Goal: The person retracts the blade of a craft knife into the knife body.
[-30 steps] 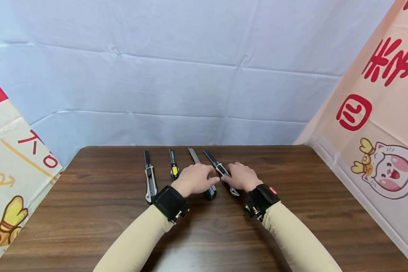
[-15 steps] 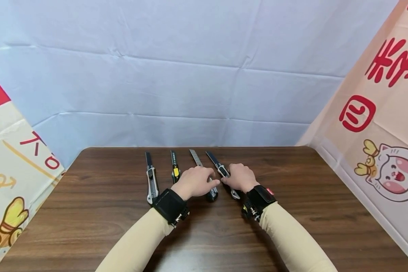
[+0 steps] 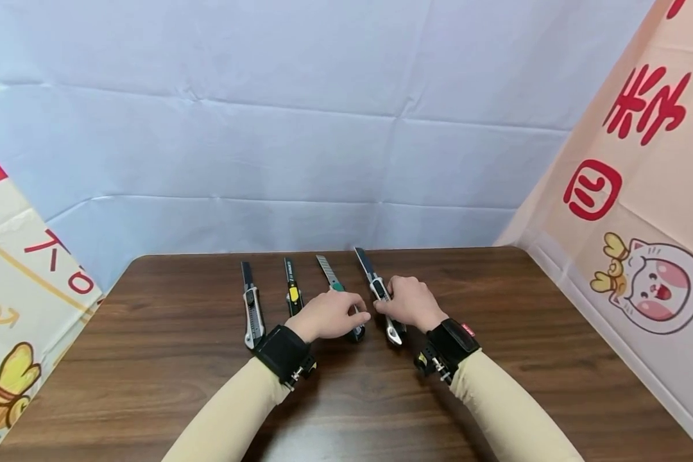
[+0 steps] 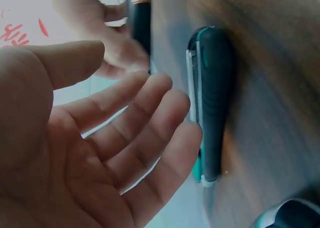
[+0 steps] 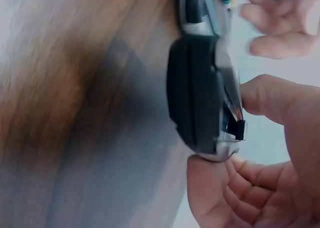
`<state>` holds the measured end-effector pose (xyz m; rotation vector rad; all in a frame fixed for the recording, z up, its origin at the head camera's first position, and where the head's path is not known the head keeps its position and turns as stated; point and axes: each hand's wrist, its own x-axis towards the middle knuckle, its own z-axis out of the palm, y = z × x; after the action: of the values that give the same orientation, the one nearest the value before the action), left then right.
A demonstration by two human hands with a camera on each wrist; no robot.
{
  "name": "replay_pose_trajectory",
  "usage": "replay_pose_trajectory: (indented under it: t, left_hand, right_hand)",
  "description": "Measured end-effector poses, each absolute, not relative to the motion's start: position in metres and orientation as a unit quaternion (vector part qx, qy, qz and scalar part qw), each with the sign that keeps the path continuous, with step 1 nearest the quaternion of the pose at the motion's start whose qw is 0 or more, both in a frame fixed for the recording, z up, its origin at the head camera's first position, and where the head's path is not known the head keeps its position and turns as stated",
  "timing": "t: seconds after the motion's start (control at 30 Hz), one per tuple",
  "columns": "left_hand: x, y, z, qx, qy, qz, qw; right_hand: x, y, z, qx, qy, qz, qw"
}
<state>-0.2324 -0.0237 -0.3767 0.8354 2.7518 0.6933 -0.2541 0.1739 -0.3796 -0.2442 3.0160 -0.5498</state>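
Observation:
My right hand (image 3: 412, 303) pinches the rightmost box cutter (image 3: 393, 332), which has a silver-and-black handle and a long dark blade pointing to the table's far edge. In the right wrist view, the thumb lies on one side of this cutter's handle (image 5: 194, 92) and fingertips touch its butt end. My left hand (image 3: 330, 314) hovers over a green-and-black box cutter (image 3: 337, 285), partly hiding its handle. In the left wrist view, the fingers are loosely extended and hold nothing, beside that cutter (image 4: 217, 102).
Two more box cutters lie to the left on the brown wooden table (image 3: 167, 333): a silver-and-black one (image 3: 254, 317) and a dark one with a yellow slider (image 3: 294, 294). White cloth (image 3: 300, 141) hangs behind, and printed cloths (image 3: 635, 192) flank the table.
The right hand has turned the rightmost box cutter so it points straighter away, its butt swinging left. The left hand has stayed nearly in place. The head view has shifted slightly.

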Motion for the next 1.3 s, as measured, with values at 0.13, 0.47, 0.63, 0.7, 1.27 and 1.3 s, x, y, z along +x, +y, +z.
replay_pose_trajectory:
  t: [0.13, 0.47, 0.63, 0.7, 1.27, 1.3]
  left_hand:
    - [-0.236, -0.028, -0.380, 0.297, 0.911, 0.261, 0.118]
    - [-0.236, -0.030, -0.378, 0.293, 0.828, 0.409, 0.249]
    - [-0.231, -0.028, -0.378, 0.277, 0.780, 0.474, 0.302]
    - [-0.229, -0.028, -0.379, 0.265, 0.764, 0.500, 0.310]
    - [-0.215, -0.021, -0.383, 0.240, 0.736, 0.541, 0.329]
    - [-0.214, -0.021, -0.382, 0.239, 0.738, 0.538, 0.329]
  right_hand:
    - [-0.249, 0.169, -0.368, -0.084, 0.973, -0.212, 0.033]
    - [-0.246, 0.155, -0.352, -0.083, 0.965, -0.247, 0.022]
    - [-0.245, 0.150, -0.350, -0.077, 0.962, -0.259, 0.021]
    - [-0.244, 0.150, -0.350, -0.071, 0.960, -0.271, 0.023]
    - [-0.234, 0.167, -0.353, -0.077, 0.914, -0.390, 0.081]
    - [-0.235, 0.167, -0.353, -0.073, 0.905, -0.409, 0.090]
